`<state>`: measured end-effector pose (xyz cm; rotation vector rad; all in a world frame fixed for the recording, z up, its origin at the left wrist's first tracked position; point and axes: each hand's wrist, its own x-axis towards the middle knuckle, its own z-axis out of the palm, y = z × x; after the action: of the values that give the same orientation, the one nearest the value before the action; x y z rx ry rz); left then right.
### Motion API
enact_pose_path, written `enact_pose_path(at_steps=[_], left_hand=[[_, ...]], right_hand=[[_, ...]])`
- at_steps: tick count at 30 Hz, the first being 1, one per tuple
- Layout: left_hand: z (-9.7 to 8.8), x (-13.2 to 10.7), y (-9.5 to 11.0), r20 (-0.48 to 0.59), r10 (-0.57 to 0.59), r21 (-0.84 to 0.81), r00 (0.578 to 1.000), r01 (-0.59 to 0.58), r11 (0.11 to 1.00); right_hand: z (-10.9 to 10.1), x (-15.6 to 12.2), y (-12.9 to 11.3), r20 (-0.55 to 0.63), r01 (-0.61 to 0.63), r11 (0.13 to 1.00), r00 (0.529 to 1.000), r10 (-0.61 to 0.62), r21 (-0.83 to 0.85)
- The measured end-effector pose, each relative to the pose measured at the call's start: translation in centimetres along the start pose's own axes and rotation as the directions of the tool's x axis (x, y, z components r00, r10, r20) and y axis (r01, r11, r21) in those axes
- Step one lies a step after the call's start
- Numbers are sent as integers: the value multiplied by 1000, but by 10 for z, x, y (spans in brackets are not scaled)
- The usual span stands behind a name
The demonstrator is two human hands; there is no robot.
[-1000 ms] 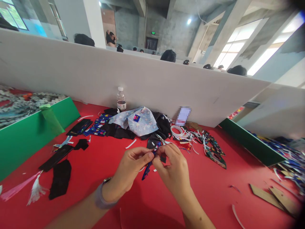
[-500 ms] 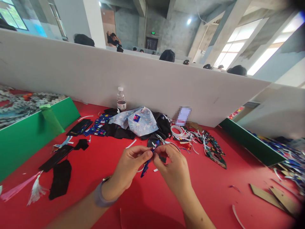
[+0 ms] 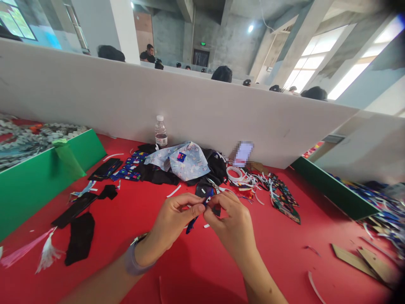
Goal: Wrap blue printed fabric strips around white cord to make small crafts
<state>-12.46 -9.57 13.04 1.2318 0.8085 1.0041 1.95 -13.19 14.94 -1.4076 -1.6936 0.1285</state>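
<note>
Over the middle of the red table, both my hands pinch a narrow strip of blue patterned fabric [image 3: 190, 226]. My left hand [image 3: 174, 221] is closed on it, thumb and forefinger together, with the strip's lower end hanging below the thumb. My right hand [image 3: 232, 221] is closed at the upper end, fingertips touching the fabric close to the left thumb. Part of the strip is hidden by the fingers. Just behind the hands lie scissors [image 3: 213, 183], partly covered, and a dark fabric piece [image 3: 200, 190].
Behind lie a light-blue printed cloth [image 3: 193, 162], a bottle [image 3: 161, 133], a roll of white tape [image 3: 234, 173] and a phone [image 3: 243, 153]. Black fabric pieces [image 3: 80, 238] and tassels [image 3: 49, 253] are at left. Green dividers [image 3: 38, 185] and a white partition [image 3: 190, 101] bound the table.
The fabric strip has shifted and turned slightly between my fingers, its upper part now closer to the right fingertips. My hands stay in nearly the same place. A distant person has lowered their arms.
</note>
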Motion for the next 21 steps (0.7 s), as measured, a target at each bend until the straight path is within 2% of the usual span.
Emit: enact_pose_path(at_steps=[8,21], left_hand=[[0,-2,3,27,26,-19,999,-25,999],[2,-1,3,0,-120,-184,993,118,976]], right_hand=[[1,-1,-2,-27,-33,999,999,33,25],[0,1,-3,5,-53,997,999,53,57]])
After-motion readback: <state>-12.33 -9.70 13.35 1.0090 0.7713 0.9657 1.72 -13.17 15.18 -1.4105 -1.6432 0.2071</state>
